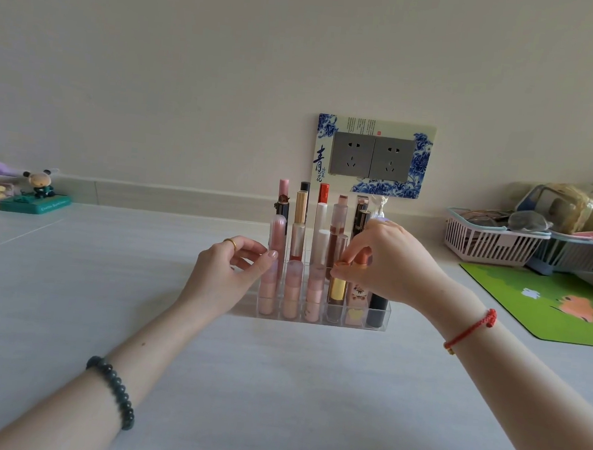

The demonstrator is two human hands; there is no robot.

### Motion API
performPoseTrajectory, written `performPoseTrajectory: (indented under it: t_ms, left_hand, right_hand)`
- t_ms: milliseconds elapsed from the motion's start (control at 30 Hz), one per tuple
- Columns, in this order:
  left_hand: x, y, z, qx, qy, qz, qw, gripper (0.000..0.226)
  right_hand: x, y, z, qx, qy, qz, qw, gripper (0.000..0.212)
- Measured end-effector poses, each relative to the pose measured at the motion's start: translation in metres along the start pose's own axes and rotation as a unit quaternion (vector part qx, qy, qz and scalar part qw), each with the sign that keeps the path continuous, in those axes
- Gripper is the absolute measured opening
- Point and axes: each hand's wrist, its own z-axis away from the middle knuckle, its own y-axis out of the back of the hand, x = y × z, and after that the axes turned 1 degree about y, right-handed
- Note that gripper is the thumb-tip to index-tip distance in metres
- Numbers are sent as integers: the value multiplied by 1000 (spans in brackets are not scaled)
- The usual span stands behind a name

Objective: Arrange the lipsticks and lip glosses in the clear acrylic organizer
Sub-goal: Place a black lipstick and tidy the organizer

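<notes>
The organizer (315, 316) stands mid-table (274, 384), before the wall socket (372, 157), baskets (490, 242) far right.

My clear acrylic organizer (384, 309) held pale pink tubes (268, 294) in front, with a gold-banded lipstick (336, 290) and a black one (376, 309) beside them. I wore a red cord bracelet (472, 330) and dark green beads (114, 390).

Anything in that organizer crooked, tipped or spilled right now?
Nothing stands out. The lipsticks and glosses stand upright in the clear acrylic organizer, none tipped or spilled. The right hand pinches the cap of a gold-banded lipstick in the front row; the left hand rests at the organizer's left side.
</notes>
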Motion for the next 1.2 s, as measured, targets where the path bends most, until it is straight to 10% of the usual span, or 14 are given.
performPoseTrajectory:
  t_ms: [1200]
  left_hand:
    - [1, 0, 2, -11, -4, -5, 1000, 10]
  right_hand:
    - [46, 10, 32, 68, -77, -156, 982, 14]
